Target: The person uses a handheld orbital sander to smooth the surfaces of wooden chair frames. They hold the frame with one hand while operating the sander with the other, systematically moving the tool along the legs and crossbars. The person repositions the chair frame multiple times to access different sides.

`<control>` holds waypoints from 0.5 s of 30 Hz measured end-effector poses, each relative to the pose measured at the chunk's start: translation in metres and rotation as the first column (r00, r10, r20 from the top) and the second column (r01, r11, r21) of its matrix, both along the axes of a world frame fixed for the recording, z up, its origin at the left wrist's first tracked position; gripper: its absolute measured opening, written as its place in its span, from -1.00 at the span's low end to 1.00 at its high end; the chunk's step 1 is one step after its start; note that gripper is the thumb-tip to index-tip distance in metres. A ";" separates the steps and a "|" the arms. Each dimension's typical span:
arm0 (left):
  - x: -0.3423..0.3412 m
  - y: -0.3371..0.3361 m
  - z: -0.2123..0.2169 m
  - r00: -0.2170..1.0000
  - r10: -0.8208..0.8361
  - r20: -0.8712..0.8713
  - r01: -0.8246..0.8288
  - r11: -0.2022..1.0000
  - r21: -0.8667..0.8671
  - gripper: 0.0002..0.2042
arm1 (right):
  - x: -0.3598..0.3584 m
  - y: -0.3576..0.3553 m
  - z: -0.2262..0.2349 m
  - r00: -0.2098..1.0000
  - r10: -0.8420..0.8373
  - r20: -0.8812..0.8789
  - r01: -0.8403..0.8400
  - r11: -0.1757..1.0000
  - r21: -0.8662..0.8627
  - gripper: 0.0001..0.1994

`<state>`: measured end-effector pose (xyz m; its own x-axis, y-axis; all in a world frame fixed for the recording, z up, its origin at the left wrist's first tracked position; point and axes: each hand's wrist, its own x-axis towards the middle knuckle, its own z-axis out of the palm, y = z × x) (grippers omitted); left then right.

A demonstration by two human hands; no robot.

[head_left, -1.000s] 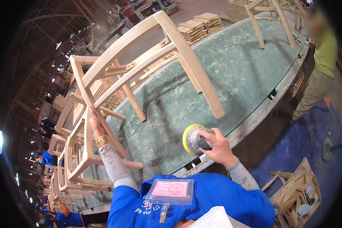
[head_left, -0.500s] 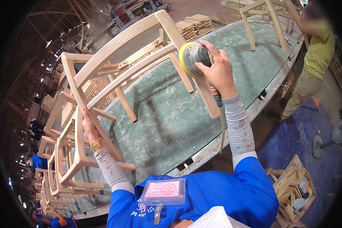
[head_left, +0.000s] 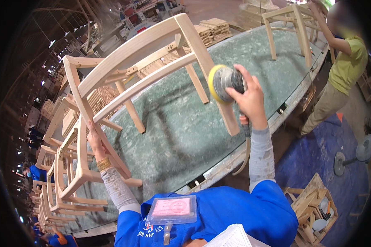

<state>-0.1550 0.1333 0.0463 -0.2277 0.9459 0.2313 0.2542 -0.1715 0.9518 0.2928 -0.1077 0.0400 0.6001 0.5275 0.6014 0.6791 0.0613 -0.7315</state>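
Note:
A bare wooden chair frame (head_left: 127, 47) stands on the green tabletop, its curved backrest toward me. My left hand (head_left: 95, 140) is wrapped round the frame's left upright, low down. In my right hand (head_left: 251, 98) is a round air sander (head_left: 223, 83) with a yellow pad rim and a dark grip. The pad is at the right back leg (head_left: 226, 115), tilted against or very near its outer side; whether it touches I cannot tell. From the sander a hose (head_left: 246, 153) hangs past my wrist over the table edge.
More chair frames (head_left: 76, 181) line the table's left side. Another chair frame (head_left: 292, 33) stands at the far right by a person in a yellow-green shirt (head_left: 350, 61). Stacked wooden slats (head_left: 213, 29) lie beyond the green table (head_left: 169, 136). A wooden crate (head_left: 313, 206) sits on the floor, lower right.
My right hand has brought the sander down and to the right along the chair's right leg. My left hand keeps its hold on the frame. The person at right has raised an arm.

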 end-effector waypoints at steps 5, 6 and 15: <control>0.003 -0.004 0.001 1.000 -0.014 -0.018 0.014 1.000 -0.009 -0.31 | 0.004 0.004 0.004 0.998 -0.004 0.059 -0.001 0.996 0.085 -0.36; 0.004 -0.004 0.000 1.000 -0.004 -0.017 0.004 1.000 0.002 -0.31 | 0.003 -0.002 -0.001 1.000 0.000 -0.028 0.000 1.000 0.015 -0.37; 0.005 -0.005 0.001 1.000 -0.019 0.019 0.019 1.000 -0.002 -0.35 | -0.025 -0.016 -0.004 0.993 -0.093 0.067 0.094 0.995 -0.016 -0.38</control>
<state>-0.1503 0.1286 0.0475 -0.2139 0.9507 0.2245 0.2323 -0.1737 0.9570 0.2680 -0.1237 0.0357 0.6064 0.4826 0.6319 0.7282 -0.0179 -0.6851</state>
